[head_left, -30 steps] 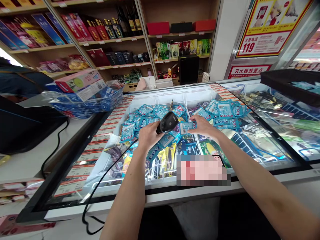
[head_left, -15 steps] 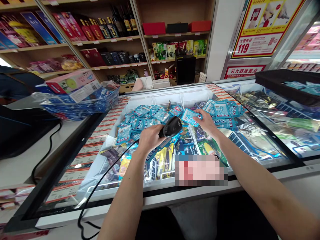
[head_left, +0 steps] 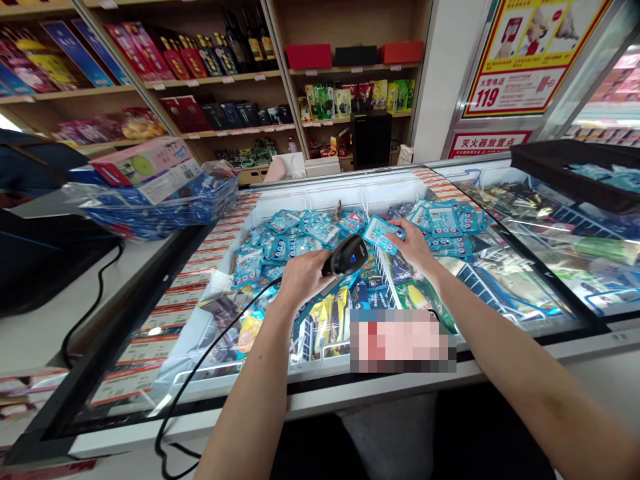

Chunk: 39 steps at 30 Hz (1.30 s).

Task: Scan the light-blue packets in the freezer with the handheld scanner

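Observation:
My left hand (head_left: pixel 303 277) is wrapped round the handle of a black barcode scanner (head_left: pixel 349 255), whose head points right and shows a small blue light. Its black cable (head_left: pixel 220 340) runs from the hand down over the front edge of the glass-topped freezer (head_left: pixel 210 407). Between the fingers of my right hand (head_left: pixel 413 243) is a light-blue packet (head_left: pixel 379 233), held tilted just beyond the scanner head. Similar blue packets (head_left: pixel 283 248) lie heaped to the left, and another pile (head_left: pixel 445 220) lies to the right of my right hand.
A blurred-out pinkish object (head_left: pixel 403 341) lies at the freezer's front edge. On the left stands a plastic-wrapped blue bundle (head_left: pixel 160 207) with boxes on top. A dark tray (head_left: pixel 580 170) with blue packets sits on the right. Stocked shelves (head_left: pixel 220 80) line the back.
The scanner has shifted slightly right, and a blue light now shows on its head. The packet in my right hand has hardly moved.

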Each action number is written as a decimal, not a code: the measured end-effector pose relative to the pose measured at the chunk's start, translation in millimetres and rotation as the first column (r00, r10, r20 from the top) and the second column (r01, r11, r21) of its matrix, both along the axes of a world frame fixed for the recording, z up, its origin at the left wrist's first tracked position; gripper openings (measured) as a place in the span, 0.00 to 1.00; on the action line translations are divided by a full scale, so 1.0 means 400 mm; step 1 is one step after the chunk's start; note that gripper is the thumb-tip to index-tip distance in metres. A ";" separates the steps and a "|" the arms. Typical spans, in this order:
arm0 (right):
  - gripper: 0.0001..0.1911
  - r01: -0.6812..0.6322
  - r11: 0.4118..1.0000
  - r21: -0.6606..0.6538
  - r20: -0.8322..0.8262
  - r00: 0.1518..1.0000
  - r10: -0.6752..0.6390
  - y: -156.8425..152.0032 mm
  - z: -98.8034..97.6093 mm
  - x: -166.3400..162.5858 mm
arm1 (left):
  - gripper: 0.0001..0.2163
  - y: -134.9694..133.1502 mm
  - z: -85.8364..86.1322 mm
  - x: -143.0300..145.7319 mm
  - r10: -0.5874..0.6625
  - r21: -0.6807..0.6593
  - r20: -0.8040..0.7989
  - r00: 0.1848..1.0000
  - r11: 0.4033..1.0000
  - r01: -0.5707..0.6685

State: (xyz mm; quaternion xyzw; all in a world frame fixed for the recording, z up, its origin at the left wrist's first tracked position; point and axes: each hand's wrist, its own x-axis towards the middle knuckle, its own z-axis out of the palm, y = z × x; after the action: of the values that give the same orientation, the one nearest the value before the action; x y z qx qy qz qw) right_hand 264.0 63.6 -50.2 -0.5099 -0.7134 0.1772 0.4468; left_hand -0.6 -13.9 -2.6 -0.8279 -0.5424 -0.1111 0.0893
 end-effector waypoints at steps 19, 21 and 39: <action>0.19 0.163 0.968 0.190 0.444 0.865 -0.233 -0.038 0.017 0.020 | 0.15 0.010 -0.004 -0.031 0.160 0.125 0.129 0.979 0.976 -0.176; 0.17 0.144 0.972 0.188 0.493 0.842 -0.220 -0.036 0.013 0.017 | 0.16 0.010 0.000 -0.031 0.176 0.126 0.133 0.975 0.973 -0.193; 0.17 0.033 0.951 0.308 0.556 0.805 -0.208 -0.027 0.008 -0.006 | 0.17 0.010 0.003 -0.195 0.416 0.151 0.038 0.908 0.896 -0.417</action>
State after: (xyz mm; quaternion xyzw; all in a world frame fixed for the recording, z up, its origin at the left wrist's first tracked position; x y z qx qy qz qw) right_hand 261.4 52.8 -46.9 -0.5148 -0.7994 -0.1201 0.2857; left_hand -78.7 -9.7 -1.5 -0.6828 -0.6969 -0.1334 0.1739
